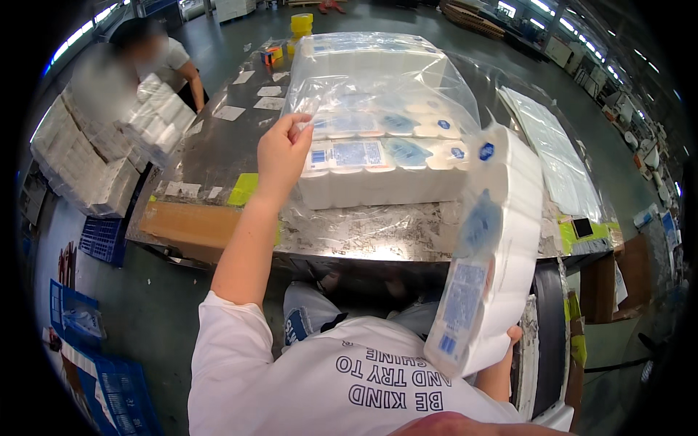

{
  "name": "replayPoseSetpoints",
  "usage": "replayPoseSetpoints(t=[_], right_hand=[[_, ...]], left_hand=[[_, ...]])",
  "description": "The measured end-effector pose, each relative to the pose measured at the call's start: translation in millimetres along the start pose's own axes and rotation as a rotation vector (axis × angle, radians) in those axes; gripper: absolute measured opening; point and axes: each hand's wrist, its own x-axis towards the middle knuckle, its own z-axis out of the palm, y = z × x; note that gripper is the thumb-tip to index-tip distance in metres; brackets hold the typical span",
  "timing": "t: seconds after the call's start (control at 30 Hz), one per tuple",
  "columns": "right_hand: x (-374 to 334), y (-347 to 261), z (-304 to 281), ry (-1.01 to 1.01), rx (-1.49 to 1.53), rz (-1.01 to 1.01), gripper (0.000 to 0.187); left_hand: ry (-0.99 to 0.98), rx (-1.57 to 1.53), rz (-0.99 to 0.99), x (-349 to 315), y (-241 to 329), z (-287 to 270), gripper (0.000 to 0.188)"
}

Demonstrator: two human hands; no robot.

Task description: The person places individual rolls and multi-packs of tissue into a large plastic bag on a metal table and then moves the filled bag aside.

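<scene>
A large clear plastic bag [331, 87] lies on the metal table, with several long white tissue packs [378, 190] inside it, stacked in layers. My left hand [286, 149] is closed on the bag's near left edge, thumb and fingers pinching the film. On the right I hold another long tissue pack [502, 240], white with blue print, tilted with its top end against the bag's mouth. My right hand [511, 341] grips its lower end from beneath; most of those fingers are hidden behind the pack.
A pile of flat clear bags [556, 156] lies along the table's right side. Yellow tape rolls [301, 25] and an orange tape dispenser [272, 55] stand at the far edge. At left, a co-worker [178, 65] stands by wrapped bundles [87, 156]. An open cardboard box [632, 280] is at right.
</scene>
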Motion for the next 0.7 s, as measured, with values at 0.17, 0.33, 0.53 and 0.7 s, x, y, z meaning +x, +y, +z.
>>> replayPoseSetpoints(t=[0.17,0.33,0.53,0.7], right_hand=[[47,24,39,-0.212,0.113,0.178,0.075],[94,48,81,-0.263,0.287,0.206,0.069],[212,70,86,-0.114,0.411,0.007,0.052],[246,108,118,-0.415,-0.697,0.277,0.024]], left_hand=[[0.026,-0.464,0.041,7,31,14,0.016],[-0.046,-0.39,0.241,-23,61,-1,0.015],[-0.053,-0.445,0.254,-39,71,-16,0.014],[-0.131,-0.354,0.23,-45,78,5,0.013]])
